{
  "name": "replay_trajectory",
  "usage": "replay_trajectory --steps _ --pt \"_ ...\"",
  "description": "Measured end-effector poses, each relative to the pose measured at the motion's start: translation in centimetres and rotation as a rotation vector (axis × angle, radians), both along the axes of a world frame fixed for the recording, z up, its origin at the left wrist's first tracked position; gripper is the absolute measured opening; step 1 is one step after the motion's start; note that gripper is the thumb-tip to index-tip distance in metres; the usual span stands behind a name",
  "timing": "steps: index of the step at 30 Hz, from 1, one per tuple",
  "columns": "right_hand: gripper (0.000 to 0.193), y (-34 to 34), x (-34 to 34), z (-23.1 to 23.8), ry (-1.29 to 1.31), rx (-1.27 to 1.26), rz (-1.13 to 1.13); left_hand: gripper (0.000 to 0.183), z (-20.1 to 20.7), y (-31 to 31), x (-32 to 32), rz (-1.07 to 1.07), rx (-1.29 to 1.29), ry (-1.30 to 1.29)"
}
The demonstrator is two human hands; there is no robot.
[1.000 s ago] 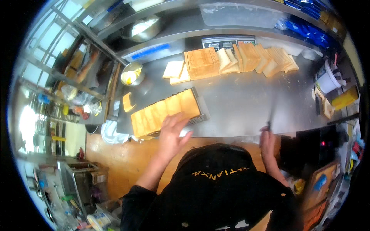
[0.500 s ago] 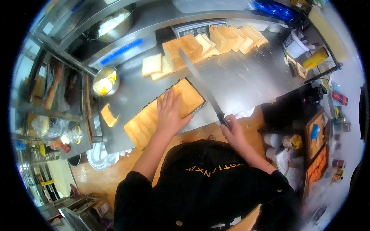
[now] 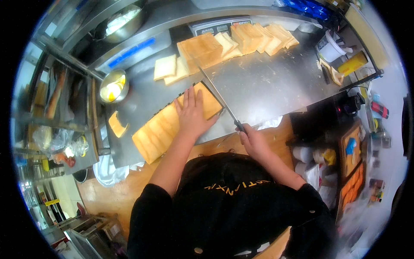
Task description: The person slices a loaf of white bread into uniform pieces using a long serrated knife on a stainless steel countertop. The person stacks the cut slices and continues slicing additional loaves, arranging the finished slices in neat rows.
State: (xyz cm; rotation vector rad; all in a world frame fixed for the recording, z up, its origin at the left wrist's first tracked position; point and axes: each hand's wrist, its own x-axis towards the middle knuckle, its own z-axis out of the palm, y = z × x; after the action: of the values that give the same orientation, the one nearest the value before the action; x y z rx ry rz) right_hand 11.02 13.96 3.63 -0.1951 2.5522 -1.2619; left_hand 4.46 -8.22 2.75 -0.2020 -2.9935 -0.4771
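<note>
A long loaf of bread [image 3: 157, 131] with a golden-brown crust lies at a slant near the table's front edge. Along its far side runs a dark, notched strip, partly covered by the bread. My left hand [image 3: 191, 115] presses flat on top of the loaf, fingers spread toward its right end. In my right hand [image 3: 254, 140] is the black handle of a long bread knife [image 3: 220, 95]. The blade stands nearly edge-on across the loaf's right end face, its tip pointing to the far left. Whether it touches the crust I cannot tell.
Behind stand a cut loaf block [image 3: 200, 49] and several bread slices [image 3: 263, 39]. A metal bowl [image 3: 114, 86] with yellow and white contents sits left, near a curved crust piece [image 3: 117, 125]. At the right are a white tub [image 3: 330, 47] and crust scraps [image 3: 334, 73].
My right hand has brought the knife left, against the loaf's right end, and turned the blade from its flat side to nearly edge-on. My left hand stays on the loaf. The view has shifted slightly.
</note>
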Motion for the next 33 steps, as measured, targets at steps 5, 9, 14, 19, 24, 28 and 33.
replay_trajectory --steps 5,9,14,19,24,28,33 --pt "0.017 -0.4 -0.3 -1.2 0.048 -0.075 0.007 0.094 0.3 0.2 0.0 0.014 0.008 0.001" --pt "0.017 -0.4 -0.5 -1.4 0.048 -0.097 0.006 0.093 0.3 0.3 -0.1 0.031 0.004 0.0" --pt "0.016 -0.5 -0.7 -1.7 0.002 -0.083 0.02 0.094 0.1 0.3 -0.1 0.048 -0.003 0.015" --pt "0.039 -1.0 -0.6 -2.1 0.08 0.014 0.013 0.094 0.1 0.2 -0.2 0.043 -0.019 0.001" --pt "0.065 -0.8 -0.6 -1.8 0.246 0.061 0.143 0.092 0.4 0.3 0.0 0.045 -0.014 -0.025" --pt "0.063 -0.6 -1.0 -1.4 0.223 0.111 0.165 0.092 0.4 0.2 0.1 0.044 -0.013 -0.011" --pt "0.062 -0.4 -1.1 -1.2 0.315 0.095 0.182 0.091 0.5 0.4 0.1 0.05 -0.023 -0.017"
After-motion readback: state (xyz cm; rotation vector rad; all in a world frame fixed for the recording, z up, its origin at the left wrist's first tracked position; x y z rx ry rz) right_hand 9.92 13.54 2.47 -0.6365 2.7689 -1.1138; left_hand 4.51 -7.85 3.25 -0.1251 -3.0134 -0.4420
